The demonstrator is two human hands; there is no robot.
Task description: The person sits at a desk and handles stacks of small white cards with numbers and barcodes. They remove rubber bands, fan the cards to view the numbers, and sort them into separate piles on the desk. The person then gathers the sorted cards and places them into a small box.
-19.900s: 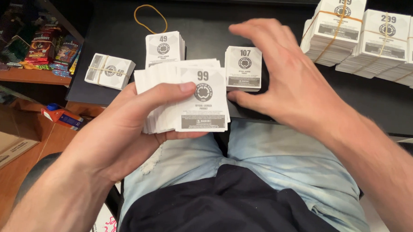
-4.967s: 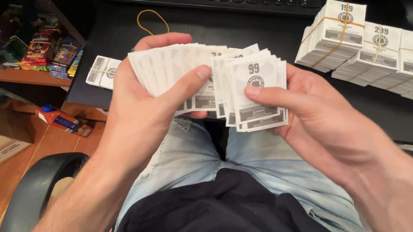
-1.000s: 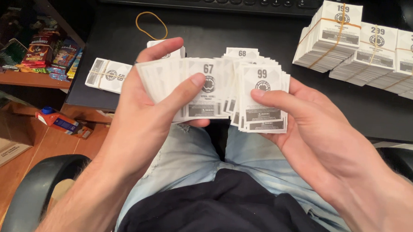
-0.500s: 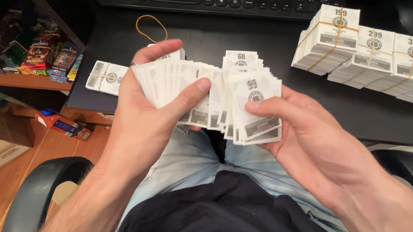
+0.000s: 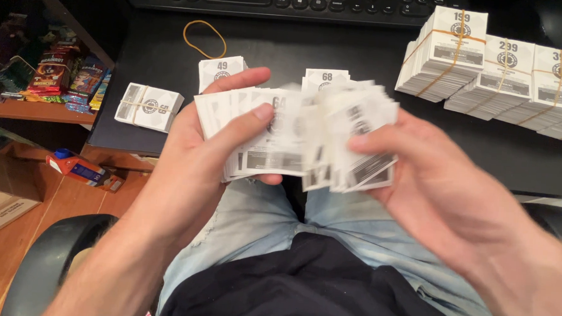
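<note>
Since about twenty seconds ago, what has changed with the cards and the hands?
Then the left hand held a squared stack while the right hand reached to a small pile on the desk. Now both hands hold the white cards fanned wide, the right-hand part blurred in motion. The banded bundles, rubber band and small banded pack stayed put.

fanned white paper cards [image 5: 282,139]: white w/ black round emblem + grey band at bottom, black digits
rubber-banded white card stacks [image 5: 510,74]: same white/black print, tan bands crossed over
small banded white card bundle [image 5: 149,106]: white, black emblem, tan band
loose thin rubber band [image 5: 204,38]: mustard yellow
flat black tabletop [image 5: 338,52]: plain black
faded denim jeans [image 5: 252,220]: pale blue
wood floor [image 5: 6,259]: orange-brown
</note>
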